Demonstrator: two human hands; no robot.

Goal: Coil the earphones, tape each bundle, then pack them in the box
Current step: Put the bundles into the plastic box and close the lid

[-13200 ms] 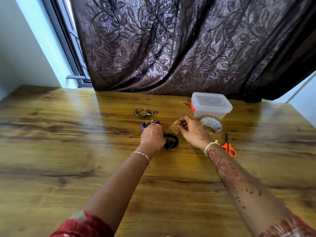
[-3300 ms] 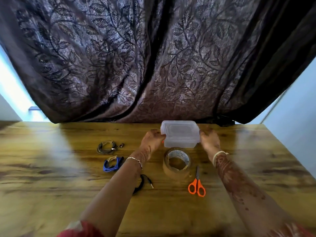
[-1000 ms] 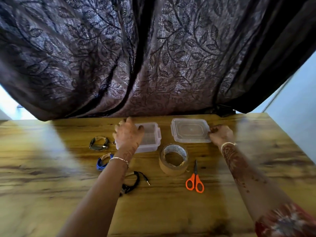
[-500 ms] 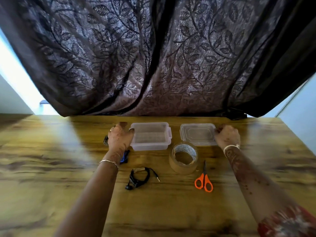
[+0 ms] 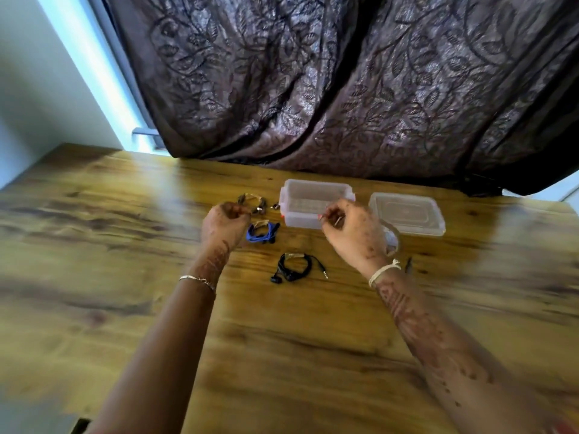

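Three coiled earphone bundles lie on the wooden worktop [image 5: 125, 245], each apart from the others: a grey bundle [image 5: 253, 202] farthest back, a blue bundle [image 5: 261, 234] just in front of it, and a black bundle [image 5: 294, 267] nearest the person, with its plug pointing right. A tan strip of tape shows on the blue and black bundles. The clear plastic box [image 5: 300, 219] stands uncovered just right of the grey bundle. Its lid [image 5: 407, 211] lies flat on the worktop to the right, near the box but apart from it. The left hand [image 5: 224, 223] sits beside the grey bundle with its fingers [image 5: 233, 211] curled toward it; motion blur hides whether they grip it. The right hand [image 5: 352, 228] is raised in front of the box, its fingers [image 5: 332, 214] loosely curled, with nothing visible in them. A tape roll [image 5: 394, 242] is mostly hidden behind the right hand, and only the tip of the scissors [image 5: 408, 265] shows beside the right wrist. A dark leaf-patterned curtain [image 5: 344, 89] hangs behind the far edge.
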